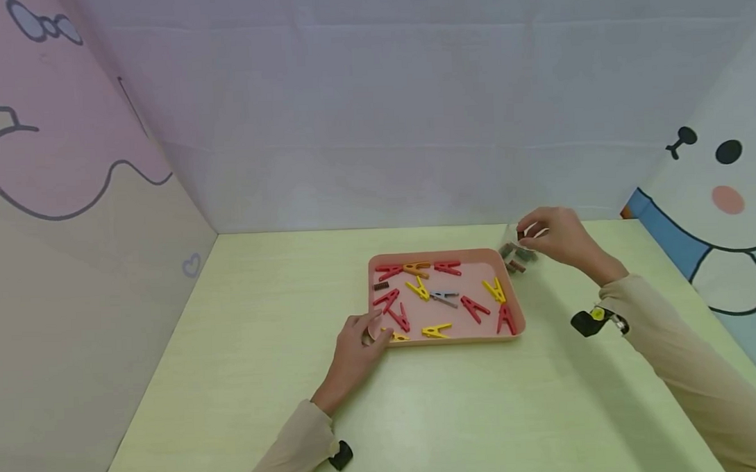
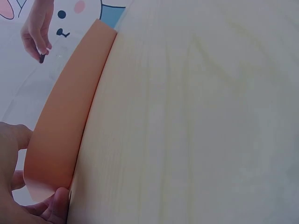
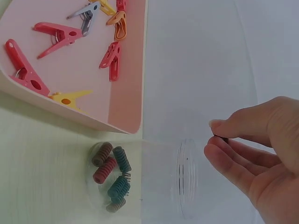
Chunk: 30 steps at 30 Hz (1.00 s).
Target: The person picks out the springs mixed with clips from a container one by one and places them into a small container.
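My right hand (image 1: 562, 236) pinches a small dark brown spring (image 1: 520, 236) between thumb and fingertips, above the mouth of a clear plastic jar (image 3: 183, 175). Most of that spring is hidden by the fingers. Inside the jar lie several coil springs: red (image 3: 105, 170), brown (image 3: 102, 154) and dark green (image 3: 122, 159). My left hand (image 1: 355, 351) grips the near left corner of a pink tray (image 1: 469, 340), thumb and fingers on its wall. Red, yellow, orange and grey clips lie in the tray, along with one dark spring (image 1: 380, 286) near its left side.
The tray and jar stand toward the back of a pale wooden table (image 1: 274, 295), the jar beside the tray's far right corner. A pale curtain-like wall (image 1: 374, 125) rises behind the table. Printed panels (image 1: 721, 203) flank both sides.
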{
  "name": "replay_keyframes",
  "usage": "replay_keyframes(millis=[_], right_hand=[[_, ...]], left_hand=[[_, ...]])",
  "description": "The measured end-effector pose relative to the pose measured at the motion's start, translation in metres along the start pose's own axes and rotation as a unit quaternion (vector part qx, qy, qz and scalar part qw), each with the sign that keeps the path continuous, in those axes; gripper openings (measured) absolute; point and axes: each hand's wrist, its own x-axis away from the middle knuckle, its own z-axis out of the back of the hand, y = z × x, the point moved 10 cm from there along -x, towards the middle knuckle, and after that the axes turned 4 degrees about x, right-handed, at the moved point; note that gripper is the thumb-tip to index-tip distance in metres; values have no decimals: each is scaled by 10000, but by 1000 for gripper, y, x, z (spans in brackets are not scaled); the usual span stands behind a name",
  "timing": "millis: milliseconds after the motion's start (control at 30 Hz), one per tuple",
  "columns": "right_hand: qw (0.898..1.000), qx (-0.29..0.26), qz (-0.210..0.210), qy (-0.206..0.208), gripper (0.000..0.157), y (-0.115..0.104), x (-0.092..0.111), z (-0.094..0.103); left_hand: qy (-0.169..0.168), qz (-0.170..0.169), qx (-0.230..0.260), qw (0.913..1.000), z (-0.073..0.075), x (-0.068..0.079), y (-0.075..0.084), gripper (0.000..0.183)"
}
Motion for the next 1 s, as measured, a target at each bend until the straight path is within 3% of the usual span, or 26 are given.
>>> replay_keyframes(millis=[467, 1000], right_hand=[[9985, 61, -489, -246, 19, 26, -7, -3], [9976, 154, -591, -333, 16, 34, -15, -8]], left_hand=[[-31, -19, -15, 10000, -1, 0, -1, 49], [-21, -39, -31, 10000, 0, 1, 2, 49]])
